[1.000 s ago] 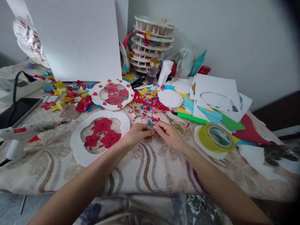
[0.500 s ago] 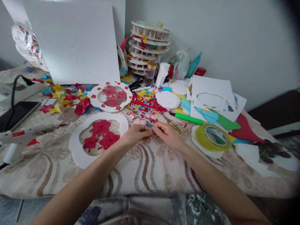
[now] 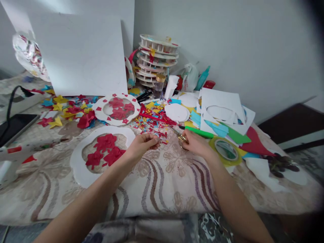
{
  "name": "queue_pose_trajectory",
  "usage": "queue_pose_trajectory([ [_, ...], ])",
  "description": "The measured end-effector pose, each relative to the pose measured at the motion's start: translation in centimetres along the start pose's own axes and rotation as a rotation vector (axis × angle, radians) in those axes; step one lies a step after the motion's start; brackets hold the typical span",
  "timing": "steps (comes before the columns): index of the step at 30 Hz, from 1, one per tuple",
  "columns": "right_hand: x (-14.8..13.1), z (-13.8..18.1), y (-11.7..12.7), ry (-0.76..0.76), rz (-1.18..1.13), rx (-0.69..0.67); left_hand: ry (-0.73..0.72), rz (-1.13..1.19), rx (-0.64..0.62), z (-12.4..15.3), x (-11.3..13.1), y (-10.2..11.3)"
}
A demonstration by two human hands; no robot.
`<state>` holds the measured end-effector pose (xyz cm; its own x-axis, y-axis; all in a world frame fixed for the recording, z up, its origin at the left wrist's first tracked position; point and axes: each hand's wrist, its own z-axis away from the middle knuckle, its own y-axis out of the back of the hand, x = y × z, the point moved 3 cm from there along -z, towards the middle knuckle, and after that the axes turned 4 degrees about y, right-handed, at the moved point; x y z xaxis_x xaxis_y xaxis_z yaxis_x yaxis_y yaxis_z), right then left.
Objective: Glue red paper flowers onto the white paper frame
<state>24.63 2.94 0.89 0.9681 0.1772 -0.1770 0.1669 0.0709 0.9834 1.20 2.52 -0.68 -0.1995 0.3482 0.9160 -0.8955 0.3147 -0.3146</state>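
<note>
My left hand is closed in a pinch above the patterned tablecloth. What its fingertips hold, if anything, is too small to make out. To its right, my right hand has its fingers closed around the gold handles of a small pair of scissors. The blades point away from me, toward a scatter of tiny coloured paper scraps. Left of my left hand lies a white scalloped ring, with red paper flowers in its opening. A green pen-like tool lies just beyond my right hand.
A second ring with red patches lies behind the first. A glue gun and phone are at left. Yellow tape and cut paper lie at right. A tiered white stand and white board stand behind.
My hands have come apart. The right one has moved right and taken hold of the scissors' handles, while the left stays pinched near its place. The view has shifted slightly.
</note>
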Motion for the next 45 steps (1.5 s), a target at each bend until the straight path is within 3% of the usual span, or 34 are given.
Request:
queue_pose_trajectory([
  [5,-0.1,-0.2,0.2,-0.033,0.039,0.028,-0.020,0.007,-0.002,0.1,0.2,0.0],
  [11,0.3,0.2,0.6,-0.038,-0.132,0.008,-0.031,0.036,0.004,0.3,0.5,-0.1],
  [19,0.3,0.6,2.1,0.043,-0.835,0.076,-0.056,0.066,0.030,0.3,0.6,0.1],
  [23,-1.3,0.3,1.0,0.013,-1.031,-0.026,-0.060,0.081,0.029,0.2,0.5,-0.1],
  [25,-2.3,0.2,0.2,0.015,-1.098,0.011,-0.058,0.087,0.031,0.2,0.5,-0.1],
  [28,-3.8,0.3,-0.7,-0.003,-1.087,0.169,-0.054,0.100,0.048,0.3,0.6,0.0],
  [31,-5.1,0.7,-1.1,-0.018,-1.016,0.203,-0.053,0.112,0.062,0.4,0.8,0.1],
  [38,-6.7,1.9,-1.1,0.271,-0.839,-0.034,-0.064,0.122,0.034,0.4,0.8,0.0],
  [41,-7.2,2.1,-1.6,0.300,-0.802,-0.150,-0.068,0.126,0.037,0.4,0.7,-0.1],
  [45,-7.4,2.2,-2.1,0.263,-0.866,-0.199,-0.060,0.121,0.042,0.3,0.5,-0.1],
])
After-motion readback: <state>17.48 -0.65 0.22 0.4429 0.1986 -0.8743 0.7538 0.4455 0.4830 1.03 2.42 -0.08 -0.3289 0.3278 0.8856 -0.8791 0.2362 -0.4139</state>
